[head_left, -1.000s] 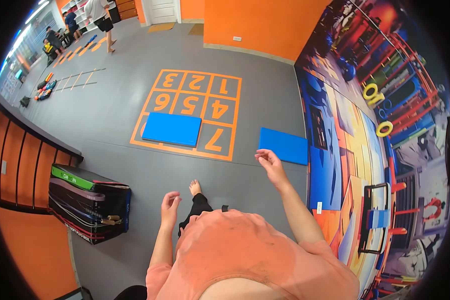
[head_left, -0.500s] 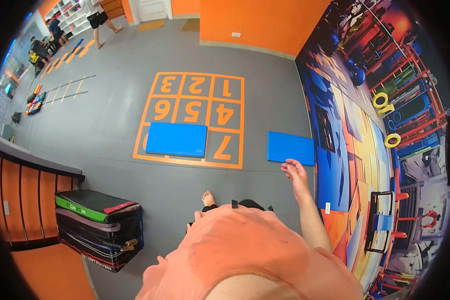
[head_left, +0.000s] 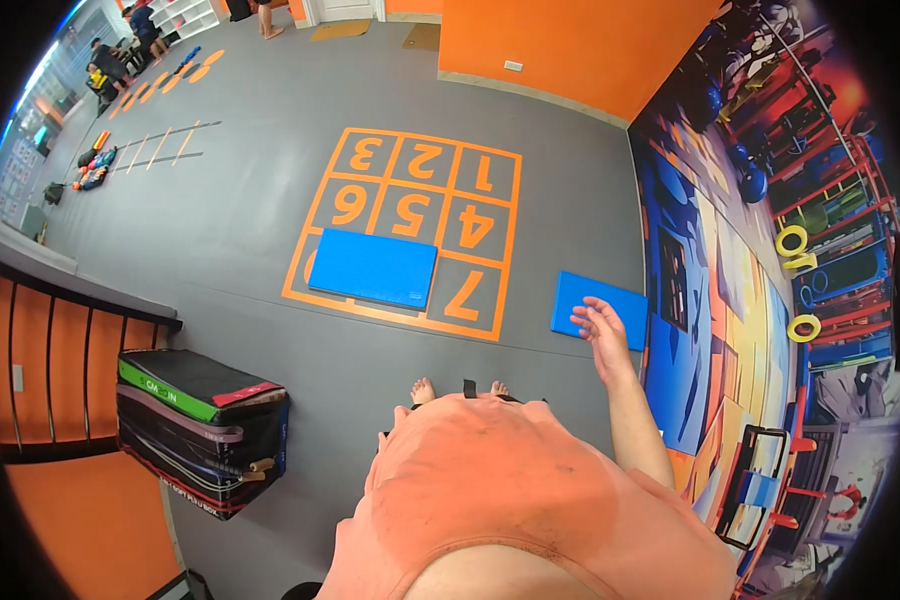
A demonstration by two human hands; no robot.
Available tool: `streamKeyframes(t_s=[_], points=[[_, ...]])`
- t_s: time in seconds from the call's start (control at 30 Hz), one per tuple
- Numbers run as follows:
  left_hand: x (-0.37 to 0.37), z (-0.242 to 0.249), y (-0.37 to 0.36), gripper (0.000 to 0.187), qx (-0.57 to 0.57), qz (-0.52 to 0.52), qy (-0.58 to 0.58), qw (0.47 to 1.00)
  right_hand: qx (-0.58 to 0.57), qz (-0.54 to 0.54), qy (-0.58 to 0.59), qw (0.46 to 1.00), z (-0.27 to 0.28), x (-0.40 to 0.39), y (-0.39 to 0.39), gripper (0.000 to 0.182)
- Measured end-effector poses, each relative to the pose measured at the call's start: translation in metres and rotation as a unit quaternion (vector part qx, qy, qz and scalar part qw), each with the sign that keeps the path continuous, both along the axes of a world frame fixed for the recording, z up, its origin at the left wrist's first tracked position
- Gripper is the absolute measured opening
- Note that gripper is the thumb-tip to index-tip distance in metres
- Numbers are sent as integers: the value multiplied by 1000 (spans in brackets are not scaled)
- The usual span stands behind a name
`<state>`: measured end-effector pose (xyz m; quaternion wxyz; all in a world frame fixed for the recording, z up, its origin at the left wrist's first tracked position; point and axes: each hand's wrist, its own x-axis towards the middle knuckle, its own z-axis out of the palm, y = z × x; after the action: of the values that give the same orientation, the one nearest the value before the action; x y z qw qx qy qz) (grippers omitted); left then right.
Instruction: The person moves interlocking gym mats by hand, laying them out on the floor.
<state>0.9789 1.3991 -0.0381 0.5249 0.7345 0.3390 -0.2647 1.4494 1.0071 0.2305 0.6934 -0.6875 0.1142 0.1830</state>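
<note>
My right hand (head_left: pixel 601 335) is raised in front of me with its fingers loosely curved and apart, and it holds nothing. In the view it overlaps the right-hand blue mat (head_left: pixel 574 289), which lies flat on the floor beside the mural wall. A second blue mat (head_left: pixel 372 268) covers part of the bottom row of an orange number grid (head_left: pixel 511 225) marked on the grey floor. My left hand is out of view. Both bare feet (head_left: pixel 423 391) show just beyond my orange shirt (head_left: pixel 490 470).
A stack of black soft plyo boxes (head_left: pixel 202 430) stands at left, beside a barred railing (head_left: pixel 50 370). An orange wall block (head_left: pixel 540 55) juts out ahead. The mural wall (head_left: pixel 715 290) runs along the right. Several people (head_left: pixel 145 32) are at the far left, near orange floor discs (head_left: pixel 160 82).
The view has shifted, so the mats and grid sit further right. My second foot has come into view. My right hand remains raised, its fingers a little more spread. A distant person has moved rightward.
</note>
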Motion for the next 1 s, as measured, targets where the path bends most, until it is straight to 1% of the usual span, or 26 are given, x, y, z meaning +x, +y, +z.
streamKeyframes(t_s=[0.17, 0.23, 0.27, 0.33, 0.43, 0.5, 0.53, 0.57, 0.6, 0.63, 0.7, 0.77, 0.8, 0.87, 0.93, 1.0], points=[[18, 21, -9, 20, 15, 67, -23, 997, 30, 14, 1, 999, -6, 25, -14, 25], [35, 26, -23, 20, 17, 98, -36, 994, -15, 61, -25, 998, -8, 35, -22, 26], [43, 28, -34, 20, 15, 114, -42, 993, -13, 63, -22, 998, -11, 38, -26, 26], [55, 26, -61, 20, 9, 148, -51, 988, -19, 108, -53, 993, -16, 41, -33, 26], [62, 26, -104, 20, -1, 209, -61, 976, -8, 133, -23, 991, -20, 45, -39, 25], [70, 22, -130, 20, -6, 256, -71, 964, 3, 151, -3, 988, -27, 47, -43, 24], [84, 18, -113, 18, 14, 348, -100, 932, 3, 162, -1, 987, -30, 50, -44, 24], [96, 15, -88, 17, -6, 369, -189, 910, 2, 163, 10, 987, -33, 51, -43, 25], [125, 47, -78, 17, 38, 407, -186, 893, 3, 161, 19, 987, -35, 52, -41, 26], [155, 77, -68, 18, 53, 419, -207, 883, 4, 165, 20, 986, -35, 53, -37, 26], [200, 129, -55, 19, 67, 427, -226, 873, -7, 168, 10, 986, -33, 52, -29, 29], [234, 169, -48, 20, 75, 379, -271, 882, -7, 158, 6, 987, -31, 49, -16, 30], [243, 178, -42, 20, 73, 377, -273, 882, -6, 148, 1, 989, -30, 49, -8, 31], [257, 186, -22, 20, 61, 337, -322, 883, -4, 138, 0, 990, -34, 45, 10, 31], [266, 187, 8, 21, 65, 325, -332, 883, 1, 130, -2, 992, -39, 42, 35, 31], [267, 191, 42, 20, 67, 305, -320, 895, -6, 109, 14, 994, -42, 36, 62, 31]])
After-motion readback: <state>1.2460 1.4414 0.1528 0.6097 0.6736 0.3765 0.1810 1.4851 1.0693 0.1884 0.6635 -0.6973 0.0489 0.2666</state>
